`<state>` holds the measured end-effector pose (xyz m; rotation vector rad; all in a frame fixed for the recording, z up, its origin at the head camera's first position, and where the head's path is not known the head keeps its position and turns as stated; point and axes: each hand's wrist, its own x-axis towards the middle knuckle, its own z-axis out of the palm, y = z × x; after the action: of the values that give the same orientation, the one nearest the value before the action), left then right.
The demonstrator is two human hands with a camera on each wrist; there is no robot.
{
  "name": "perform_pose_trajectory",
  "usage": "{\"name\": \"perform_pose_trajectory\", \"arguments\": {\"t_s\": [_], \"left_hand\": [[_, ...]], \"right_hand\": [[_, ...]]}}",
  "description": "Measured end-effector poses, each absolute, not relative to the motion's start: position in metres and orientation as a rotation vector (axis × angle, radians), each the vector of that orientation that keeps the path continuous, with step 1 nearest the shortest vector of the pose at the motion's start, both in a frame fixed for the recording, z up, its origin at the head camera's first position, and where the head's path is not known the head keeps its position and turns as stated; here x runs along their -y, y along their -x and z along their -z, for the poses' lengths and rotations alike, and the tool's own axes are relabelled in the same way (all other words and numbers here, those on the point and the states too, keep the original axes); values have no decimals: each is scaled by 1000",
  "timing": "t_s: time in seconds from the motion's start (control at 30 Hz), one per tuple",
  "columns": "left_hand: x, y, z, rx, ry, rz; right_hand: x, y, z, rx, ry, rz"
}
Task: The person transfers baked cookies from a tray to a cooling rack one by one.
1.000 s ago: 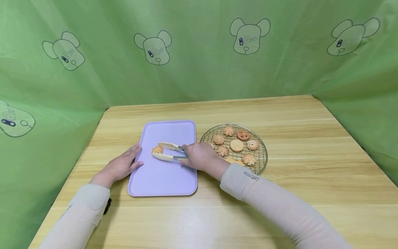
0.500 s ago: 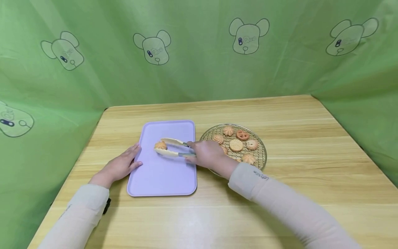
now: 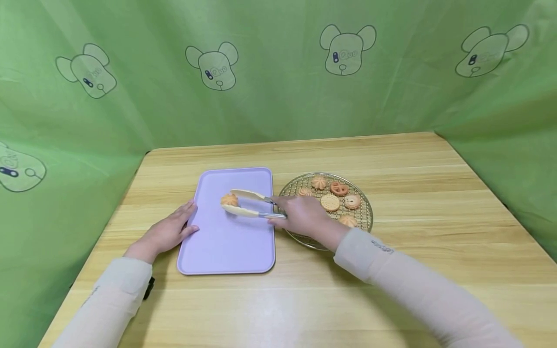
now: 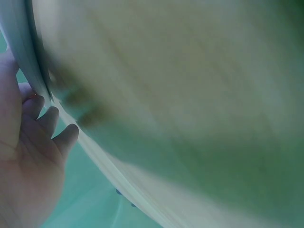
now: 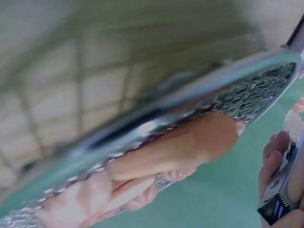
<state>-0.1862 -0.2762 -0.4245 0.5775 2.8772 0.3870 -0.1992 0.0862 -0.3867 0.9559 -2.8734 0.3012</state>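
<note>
My right hand (image 3: 302, 212) grips metal tongs (image 3: 271, 216) with pale tips. Between those tips is a ridged, star-shaped cookie (image 3: 229, 200), held above the purple tray (image 3: 226, 246) with a shadow below it. In the right wrist view the fingers (image 5: 273, 164) are curled round the tongs' metal handle. My left hand (image 3: 167, 232) rests at the tray's left rim, its fingers fairly straight and its thumb on the edge. The left wrist view shows the fingertips against the tray's side.
To the right of the tray stands a round wire rack (image 3: 362, 220) with several cookies, among them a pretzel-shaped cookie (image 3: 338, 188) and a round cookie (image 3: 329, 203). My right hand and forearm cover part of the rack. A green curtain (image 3: 278, 111) surrounds the wooden table (image 3: 435, 232).
My right hand has moved right and slightly away from me, the tongs and cookie going with it, and now hides more of the rack. My left hand and the tray have stayed put.
</note>
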Motion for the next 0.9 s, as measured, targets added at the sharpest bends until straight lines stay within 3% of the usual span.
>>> {"name": "perform_pose_trajectory", "arguments": {"t_s": [0.9], "left_hand": [[277, 186, 425, -2880, -593, -403]], "right_hand": [[-150, 187, 382, 2677, -1060, -282]]}}
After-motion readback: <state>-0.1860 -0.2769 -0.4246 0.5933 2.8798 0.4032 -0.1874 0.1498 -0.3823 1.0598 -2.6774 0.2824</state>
